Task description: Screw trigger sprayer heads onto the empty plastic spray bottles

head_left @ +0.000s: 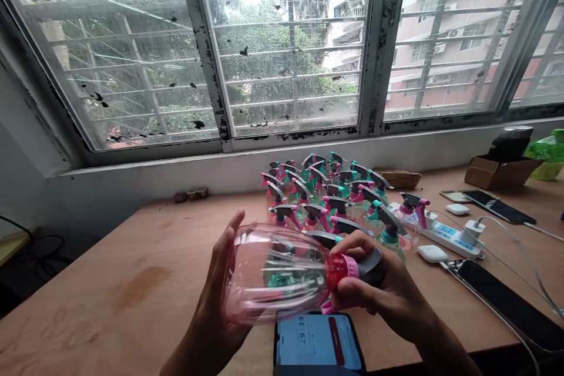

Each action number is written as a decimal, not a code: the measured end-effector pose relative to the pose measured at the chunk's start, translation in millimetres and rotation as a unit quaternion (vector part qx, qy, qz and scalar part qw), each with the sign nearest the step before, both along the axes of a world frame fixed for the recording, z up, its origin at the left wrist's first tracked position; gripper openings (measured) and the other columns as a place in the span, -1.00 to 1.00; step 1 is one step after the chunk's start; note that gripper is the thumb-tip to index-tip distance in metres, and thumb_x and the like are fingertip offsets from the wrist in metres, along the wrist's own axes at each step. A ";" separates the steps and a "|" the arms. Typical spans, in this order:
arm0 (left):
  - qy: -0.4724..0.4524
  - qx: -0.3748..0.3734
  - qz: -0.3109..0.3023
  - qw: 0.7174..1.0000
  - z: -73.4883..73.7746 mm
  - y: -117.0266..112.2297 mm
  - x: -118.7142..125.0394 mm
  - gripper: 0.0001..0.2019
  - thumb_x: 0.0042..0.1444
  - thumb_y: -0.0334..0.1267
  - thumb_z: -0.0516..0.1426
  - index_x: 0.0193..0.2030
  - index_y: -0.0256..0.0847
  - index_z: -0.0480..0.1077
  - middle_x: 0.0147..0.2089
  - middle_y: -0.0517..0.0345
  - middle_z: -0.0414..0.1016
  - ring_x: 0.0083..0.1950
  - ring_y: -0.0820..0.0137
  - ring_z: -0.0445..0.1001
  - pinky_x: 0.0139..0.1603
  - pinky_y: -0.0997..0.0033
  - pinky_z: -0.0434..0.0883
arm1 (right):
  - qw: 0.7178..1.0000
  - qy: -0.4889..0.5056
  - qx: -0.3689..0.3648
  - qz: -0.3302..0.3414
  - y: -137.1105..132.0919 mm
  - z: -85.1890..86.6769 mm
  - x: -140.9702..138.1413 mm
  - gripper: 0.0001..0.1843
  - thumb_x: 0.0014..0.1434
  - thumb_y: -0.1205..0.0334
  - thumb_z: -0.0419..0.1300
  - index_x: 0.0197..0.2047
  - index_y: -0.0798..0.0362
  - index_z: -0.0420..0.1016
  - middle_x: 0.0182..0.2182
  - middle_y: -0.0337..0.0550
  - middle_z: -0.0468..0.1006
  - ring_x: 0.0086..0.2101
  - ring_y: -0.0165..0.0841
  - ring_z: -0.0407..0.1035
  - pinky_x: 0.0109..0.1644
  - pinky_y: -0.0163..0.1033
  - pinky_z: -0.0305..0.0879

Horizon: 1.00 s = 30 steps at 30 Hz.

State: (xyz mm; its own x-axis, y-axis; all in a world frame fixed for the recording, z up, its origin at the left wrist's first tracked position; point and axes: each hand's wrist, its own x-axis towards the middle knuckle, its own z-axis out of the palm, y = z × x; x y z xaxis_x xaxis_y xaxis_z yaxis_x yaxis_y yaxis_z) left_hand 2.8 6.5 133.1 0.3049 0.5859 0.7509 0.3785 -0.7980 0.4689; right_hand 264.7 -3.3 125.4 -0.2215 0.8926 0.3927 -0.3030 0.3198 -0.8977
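Note:
I hold a clear pink spray bottle (273,273) on its side over the wooden table (132,282). My left hand (220,299) wraps round the bottle's base, fingers curled behind it. My right hand (383,294) is closed on the grey and pink trigger spray head (359,267) at the bottle's neck. Behind the bottle stands a cluster of several assembled spray bottles (326,200) with pink and teal heads.
A phone with a lit screen (319,342) lies at the table's front edge under the bottle. To the right are a white power strip (449,237) with a charger, a white earbud case (432,254), dark phones (506,302) and a cardboard box (500,170). A barred window spans the back.

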 end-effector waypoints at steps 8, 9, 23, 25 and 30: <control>0.002 -0.021 0.039 0.999 1.7 -2.5 -2.0 0.08 -0.01 0.05 0.40 0.53 -0.01 -0.11 0.57 -0.18 -0.04 0.51 -0.15 0.12 0.44 -0.15 0.29 | 1.000 -0.004 0.012 -0.010 1.3 0.7 -0.2 -0.73 0.15 0.24 0.49 -0.14 0.01 0.52 -0.46 -0.34 0.61 -0.60 -0.52 0.54 -0.57 -0.59 0.45; 0.003 -0.022 0.038 0.999 1.5 -2.0 -1.6 0.05 0.02 0.02 0.39 0.53 -0.02 -0.10 0.57 -0.19 -0.04 0.50 -0.15 0.15 0.43 -0.15 0.30 | 1.000 0.000 0.013 -0.008 1.7 0.6 -0.2 -0.73 0.15 0.24 0.48 -0.14 0.01 0.52 -0.46 -0.34 0.62 -0.61 -0.54 0.52 -0.58 -0.60 0.43; 0.037 0.051 0.039 0.997 -0.9 2.4 -6.3 0.00 0.12 -0.16 0.37 0.55 -0.09 -0.14 0.59 -0.19 -0.12 0.54 -0.07 0.08 0.43 -0.06 0.32 | 0.998 0.034 -0.020 0.039 2.2 -0.3 -2.8 -0.71 0.18 0.19 0.47 -0.12 0.02 0.48 -0.47 -0.31 0.65 -0.48 -0.41 0.66 -0.55 -0.63 0.42; 0.036 0.078 0.028 0.996 -2.1 3.8 -6.9 -0.02 0.18 -0.35 0.31 0.55 -0.01 -0.23 0.60 -0.13 -0.12 0.55 0.02 0.08 0.44 0.00 0.31 | 0.998 0.038 -0.017 0.038 2.6 -0.6 -2.6 -0.71 0.18 0.19 0.47 -0.13 0.03 0.48 -0.47 -0.29 0.65 -0.50 -0.42 0.65 -0.59 -0.65 0.36; 0.057 0.073 0.044 0.995 -1.3 0.6 -6.5 0.06 0.09 -0.16 0.38 0.55 -0.21 -0.20 0.58 -0.21 -0.07 0.58 0.00 -0.06 0.48 0.03 0.22 | 0.998 0.040 -0.026 0.042 3.5 -1.9 -3.4 -0.70 0.16 0.21 0.48 -0.13 0.03 0.48 -0.46 -0.33 0.61 -0.47 -0.35 0.66 -0.47 -0.48 0.56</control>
